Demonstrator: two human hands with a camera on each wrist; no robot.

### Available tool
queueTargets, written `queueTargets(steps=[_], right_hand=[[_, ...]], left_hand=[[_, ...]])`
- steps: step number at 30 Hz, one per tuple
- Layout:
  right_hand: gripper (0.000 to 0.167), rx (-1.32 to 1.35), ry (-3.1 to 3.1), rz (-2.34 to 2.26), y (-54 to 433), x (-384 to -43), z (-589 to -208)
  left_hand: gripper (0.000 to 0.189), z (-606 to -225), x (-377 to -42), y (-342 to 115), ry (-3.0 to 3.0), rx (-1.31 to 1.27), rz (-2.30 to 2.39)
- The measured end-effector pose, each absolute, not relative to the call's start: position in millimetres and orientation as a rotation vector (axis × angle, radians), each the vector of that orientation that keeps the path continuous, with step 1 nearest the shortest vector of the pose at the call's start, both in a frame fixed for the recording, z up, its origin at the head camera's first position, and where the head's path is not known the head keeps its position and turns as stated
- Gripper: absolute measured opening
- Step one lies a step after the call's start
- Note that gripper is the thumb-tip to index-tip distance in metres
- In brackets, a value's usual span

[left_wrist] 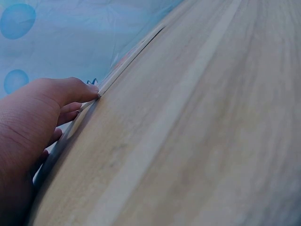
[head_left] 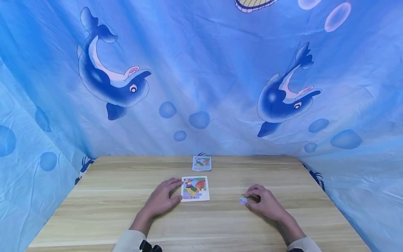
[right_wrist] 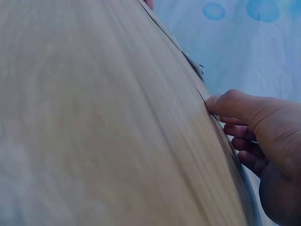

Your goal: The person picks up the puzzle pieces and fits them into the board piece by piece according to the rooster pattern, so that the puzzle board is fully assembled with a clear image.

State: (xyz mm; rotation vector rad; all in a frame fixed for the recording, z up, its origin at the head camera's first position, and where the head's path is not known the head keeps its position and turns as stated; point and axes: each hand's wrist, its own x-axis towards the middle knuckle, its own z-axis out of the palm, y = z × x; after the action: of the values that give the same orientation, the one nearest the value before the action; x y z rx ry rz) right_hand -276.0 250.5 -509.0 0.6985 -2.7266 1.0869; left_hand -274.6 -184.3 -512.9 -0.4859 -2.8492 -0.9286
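Note:
On the table lies a square rooster jigsaw puzzle [head_left: 192,188] in a white frame, with a bare white gap at its lower right. My left hand [head_left: 161,198] rests at the frame's left side, index fingertip near the upper corner and thumb by the lower one. To the right, my right hand [head_left: 266,203] pinches a small blue-and-green puzzle piece [head_left: 242,200] by its right edge, low over the tabletop. In the right wrist view the thumb [right_wrist: 214,102] meets the thin piece's edge; whether the piece is lifted I cannot tell.
A rooster picture card [head_left: 202,163] lies behind the puzzle, close to the far edge of the wooden table [head_left: 126,168]. Blue dolphin-printed cloth [head_left: 201,87] hangs behind the table and along both sides.

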Motion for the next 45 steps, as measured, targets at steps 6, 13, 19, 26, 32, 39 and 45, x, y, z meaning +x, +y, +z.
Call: queueTargets(steps=[6, 13, 19, 26, 32, 39, 45], right_hand=[[0.023, 0.727, -2.710, 1.147, 240, -276, -509], [0.022, 0.826, -2.677, 1.242, 210, -283, -501], [0.022, 0.857, -2.693, 1.218, 181, -291, -496], [0.024, 0.882, -2.707, 1.219, 155, -297, -494], [0.025, 0.877, -2.740, 1.234, 138, -302, -495], [0.023, 0.921, -2.770, 1.211, 123, -308, -497], [0.024, 0.932, -2.795, 1.200, 117, -308, -496]], left_hand=[[0.057, -512, -273, -183, -2.854, -0.481, -0.944], [0.056, -511, -273, -183, -2.847, -0.469, -0.972], [0.056, -511, -273, -183, -2.847, -0.464, -0.981], [0.057, -511, -274, -182, -2.844, -0.468, -0.974], [0.057, -511, -273, -182, -2.851, -0.455, -0.981], [0.057, -512, -274, -183, -2.850, -0.462, -0.972], [0.058, -513, -275, -184, -2.850, -0.467, -0.972]])
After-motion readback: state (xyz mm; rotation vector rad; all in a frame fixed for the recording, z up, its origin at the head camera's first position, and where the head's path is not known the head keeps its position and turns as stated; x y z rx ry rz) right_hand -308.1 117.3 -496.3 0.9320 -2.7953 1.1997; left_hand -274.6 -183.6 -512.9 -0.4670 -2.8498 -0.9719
